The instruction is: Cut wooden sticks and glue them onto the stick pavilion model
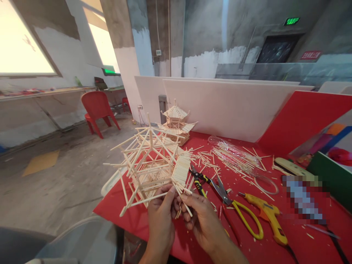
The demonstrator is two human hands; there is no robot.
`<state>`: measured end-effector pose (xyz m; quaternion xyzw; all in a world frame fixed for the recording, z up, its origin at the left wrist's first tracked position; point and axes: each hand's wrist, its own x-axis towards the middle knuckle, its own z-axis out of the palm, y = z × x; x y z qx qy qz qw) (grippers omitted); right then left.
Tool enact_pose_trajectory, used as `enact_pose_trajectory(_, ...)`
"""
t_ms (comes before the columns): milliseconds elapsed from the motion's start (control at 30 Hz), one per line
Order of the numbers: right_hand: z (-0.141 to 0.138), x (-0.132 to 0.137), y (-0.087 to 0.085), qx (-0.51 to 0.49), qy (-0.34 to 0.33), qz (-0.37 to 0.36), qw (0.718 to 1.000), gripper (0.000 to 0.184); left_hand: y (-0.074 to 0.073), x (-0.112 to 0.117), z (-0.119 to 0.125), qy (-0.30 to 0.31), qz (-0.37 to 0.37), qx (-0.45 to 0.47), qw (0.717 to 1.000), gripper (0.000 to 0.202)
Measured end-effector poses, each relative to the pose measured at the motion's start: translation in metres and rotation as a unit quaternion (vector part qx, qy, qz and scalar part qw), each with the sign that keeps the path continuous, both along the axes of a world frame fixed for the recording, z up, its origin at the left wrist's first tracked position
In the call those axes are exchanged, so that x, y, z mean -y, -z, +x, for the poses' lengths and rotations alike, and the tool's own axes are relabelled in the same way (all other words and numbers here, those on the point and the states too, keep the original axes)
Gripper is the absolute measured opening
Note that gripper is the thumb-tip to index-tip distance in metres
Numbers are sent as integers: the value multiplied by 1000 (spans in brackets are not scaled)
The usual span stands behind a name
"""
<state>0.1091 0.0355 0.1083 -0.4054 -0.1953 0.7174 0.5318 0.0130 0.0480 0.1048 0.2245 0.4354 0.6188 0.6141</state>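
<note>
A pavilion model point(150, 141) of pale wooden sticks stands at the near left corner of the table, its roof frame mostly bare. One roof panel point(182, 167) is covered with sticks laid side by side. My left hand point(162, 212) is closed at the model's near corner, thumb and fingers pinching the sticks there. Close beside it, my right hand point(202, 214) is closed on a short wooden stick point(187, 206) at the lower edge of that panel. Several stick ends fan out between the hands, and some fingertips are hidden.
Behind stands a second stick pavilion point(176, 121). On the red table point(192, 234) lie loose sticks point(205, 157), cutting pliers point(198, 181), yellow-handled shears point(247, 216), a yellow glue gun point(265, 212) and a plastic bag of sticks point(236, 156). White boards point(220, 106) line the back. A grey stool point(79, 242) is at left.
</note>
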Motion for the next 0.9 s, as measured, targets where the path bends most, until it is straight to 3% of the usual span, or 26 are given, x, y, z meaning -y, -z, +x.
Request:
enact_pose_trajectory(467,-2,3,-6,-1,23,-6,1000,35,-5,-5,6,-53,-19,20,998,24)
enact_pose_trajectory(900,-2,2,-3,8,12,-3,1000,37,-10,-5,4,-44,-9,-10,999,24)
